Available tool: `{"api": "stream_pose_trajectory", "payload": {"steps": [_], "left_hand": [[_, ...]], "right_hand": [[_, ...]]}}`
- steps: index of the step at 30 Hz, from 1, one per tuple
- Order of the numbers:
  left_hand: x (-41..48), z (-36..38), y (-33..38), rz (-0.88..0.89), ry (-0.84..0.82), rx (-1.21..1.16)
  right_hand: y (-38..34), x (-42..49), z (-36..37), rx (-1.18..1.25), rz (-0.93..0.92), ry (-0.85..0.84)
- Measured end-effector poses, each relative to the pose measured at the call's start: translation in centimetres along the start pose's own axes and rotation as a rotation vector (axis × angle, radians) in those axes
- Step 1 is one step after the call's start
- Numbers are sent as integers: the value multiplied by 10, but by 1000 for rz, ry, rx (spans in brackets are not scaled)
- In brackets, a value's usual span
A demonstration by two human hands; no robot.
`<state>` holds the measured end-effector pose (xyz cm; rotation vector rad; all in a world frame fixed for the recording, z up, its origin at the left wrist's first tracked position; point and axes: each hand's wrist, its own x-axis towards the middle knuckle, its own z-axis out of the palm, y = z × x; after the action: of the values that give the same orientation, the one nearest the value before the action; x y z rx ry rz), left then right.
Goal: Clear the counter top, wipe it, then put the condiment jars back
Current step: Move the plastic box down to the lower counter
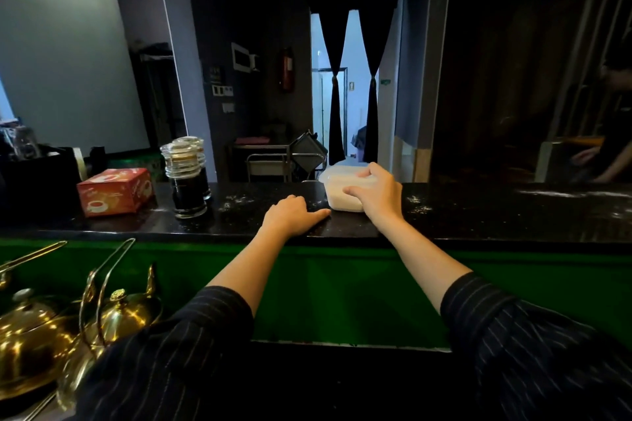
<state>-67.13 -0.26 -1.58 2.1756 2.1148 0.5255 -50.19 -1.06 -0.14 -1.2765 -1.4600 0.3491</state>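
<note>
Black polished stone forms the long surface (pixel 478 212), dusted with pale specks, above a green front panel (pixel 342 290). Brass teapots (pixel 126 314) stand low at the left, below its edge. On the surface's left part sits a red box (pixel 114 191). Just right of it stand the glass condiment jars (pixel 186 178), upright, clustered and dark inside. Right of centre stands a lidded white plastic tub (pixel 342 202). The right hand (pixel 374 190) grasps it, fingers curled over lid and near wall. The left hand (pixel 294 214) lies palm down on the stone, relaxed and holding nothing, just beside the tub.
</note>
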Motion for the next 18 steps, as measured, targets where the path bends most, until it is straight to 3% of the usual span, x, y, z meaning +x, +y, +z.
{"api": "stream_pose_trajectory", "payload": {"steps": [4, 11, 18], "left_hand": [[-7, -4, 0, 20, 36, -117], [-51, -28, 20, 229, 229, -465], [-118, -48, 48, 295, 236, -819]], "right_hand": [[-13, -12, -10, 16, -4, 15], [-48, -35, -41, -41, -101, 43], [-67, -110, -100, -44, -148, 98]]}}
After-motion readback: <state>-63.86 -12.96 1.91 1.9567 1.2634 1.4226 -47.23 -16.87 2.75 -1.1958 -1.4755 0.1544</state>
